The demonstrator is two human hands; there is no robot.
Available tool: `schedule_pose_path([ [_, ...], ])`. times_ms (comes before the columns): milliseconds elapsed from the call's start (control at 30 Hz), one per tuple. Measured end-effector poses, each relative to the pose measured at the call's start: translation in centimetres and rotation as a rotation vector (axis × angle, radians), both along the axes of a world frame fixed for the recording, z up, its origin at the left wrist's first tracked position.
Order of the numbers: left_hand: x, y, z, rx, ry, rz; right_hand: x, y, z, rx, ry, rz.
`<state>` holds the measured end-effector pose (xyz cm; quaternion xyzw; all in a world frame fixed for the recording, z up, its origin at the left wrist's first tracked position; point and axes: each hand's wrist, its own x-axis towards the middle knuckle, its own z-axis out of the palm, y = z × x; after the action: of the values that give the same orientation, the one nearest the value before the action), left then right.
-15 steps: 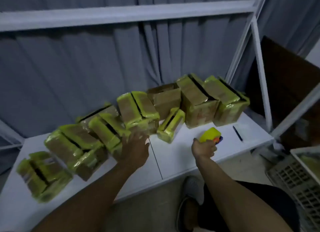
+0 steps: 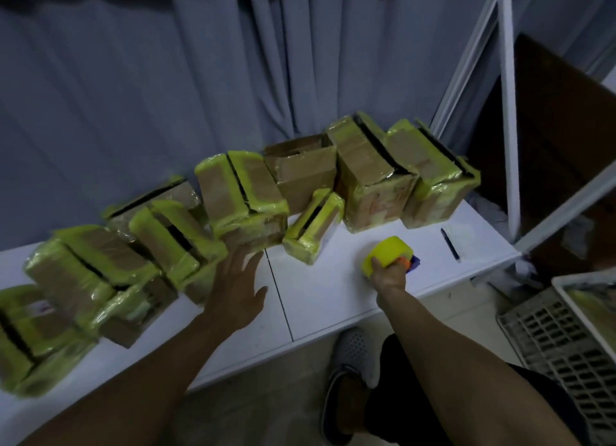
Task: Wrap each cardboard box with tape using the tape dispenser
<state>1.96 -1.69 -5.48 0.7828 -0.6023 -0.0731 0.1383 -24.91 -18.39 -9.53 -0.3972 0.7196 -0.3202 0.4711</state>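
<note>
Mostly done: the taped boxes [image 2: 243, 195] line the bench [image 2: 326, 295], and only 1 plain brown box [image 2: 303, 169] at the back looks untaped; left hand [image 2: 238, 285] hovers near the row, fingers [image 2: 235, 255] spread and empty, while right hand [image 2: 388, 274] grips the tape dispenser [image 2: 388, 250] low over the bench.

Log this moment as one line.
left hand: open, over table | right hand: grips tape dispenser | plain box: untaped, back row

My left hand [image 2: 238, 285] is stretched forward, fingers straight and spread; my right hand [image 2: 388, 275], arm outstretched, grips the dispenser [image 2: 386, 250].
</note>
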Motion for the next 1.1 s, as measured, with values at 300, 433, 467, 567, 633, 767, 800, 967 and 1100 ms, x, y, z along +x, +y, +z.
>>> schedule_pose_path([
  [300, -5.1, 2.8, 6.5, -0.017, 0.684, 0.001, 3.8, 11.0, 5.9, -0.249, -0.003, 0.367],
  [433, -4.3, 5.7, 10.3, -0.022, 0.997, 0.105, 6.4, 15.9, 8.8, -0.417, -0.032, 0.609],
  [467, -3.5, 6.8, 11.2, -0.032, 1.056, 0.138, 7.1, 17.2, 9.9, -0.469, -0.027, 0.676],
  [567, -1.2, 10.5, 13.5, -0.1, 1.117, 0.148, 9.5, 20.4, 12.0, -0.61, -0.024, 0.86],
  [633, 0.1, 13.0, 14.6, -0.208, 1.188, 0.182, 11.2, 22.2, 13.1, -0.662, 0.012, 0.958],
  [767, 2.7, 18.0, 15.5, -0.329, 1.322, 0.265, 14.3, 24.8, 14.7, -0.754, 0.007, 1.099],
  [800, 3.3, 19.1, 15.6, -0.369, 1.351, 0.274, 14.9, 25.2, 15.1, -0.785, 0.0, 1.137],
  [967, 6.0, 24.2, 16.1, -0.515, 1.281, 0.36, 19.3, 25.2, 17.1, -0.797, -0.168, 0.964],
  [1100, 8.7, 26.8, 16.1, -0.557, 1.305, 0.419, 25.5, 25.4, 18.0, -0.362, -0.396, 0.981],
])
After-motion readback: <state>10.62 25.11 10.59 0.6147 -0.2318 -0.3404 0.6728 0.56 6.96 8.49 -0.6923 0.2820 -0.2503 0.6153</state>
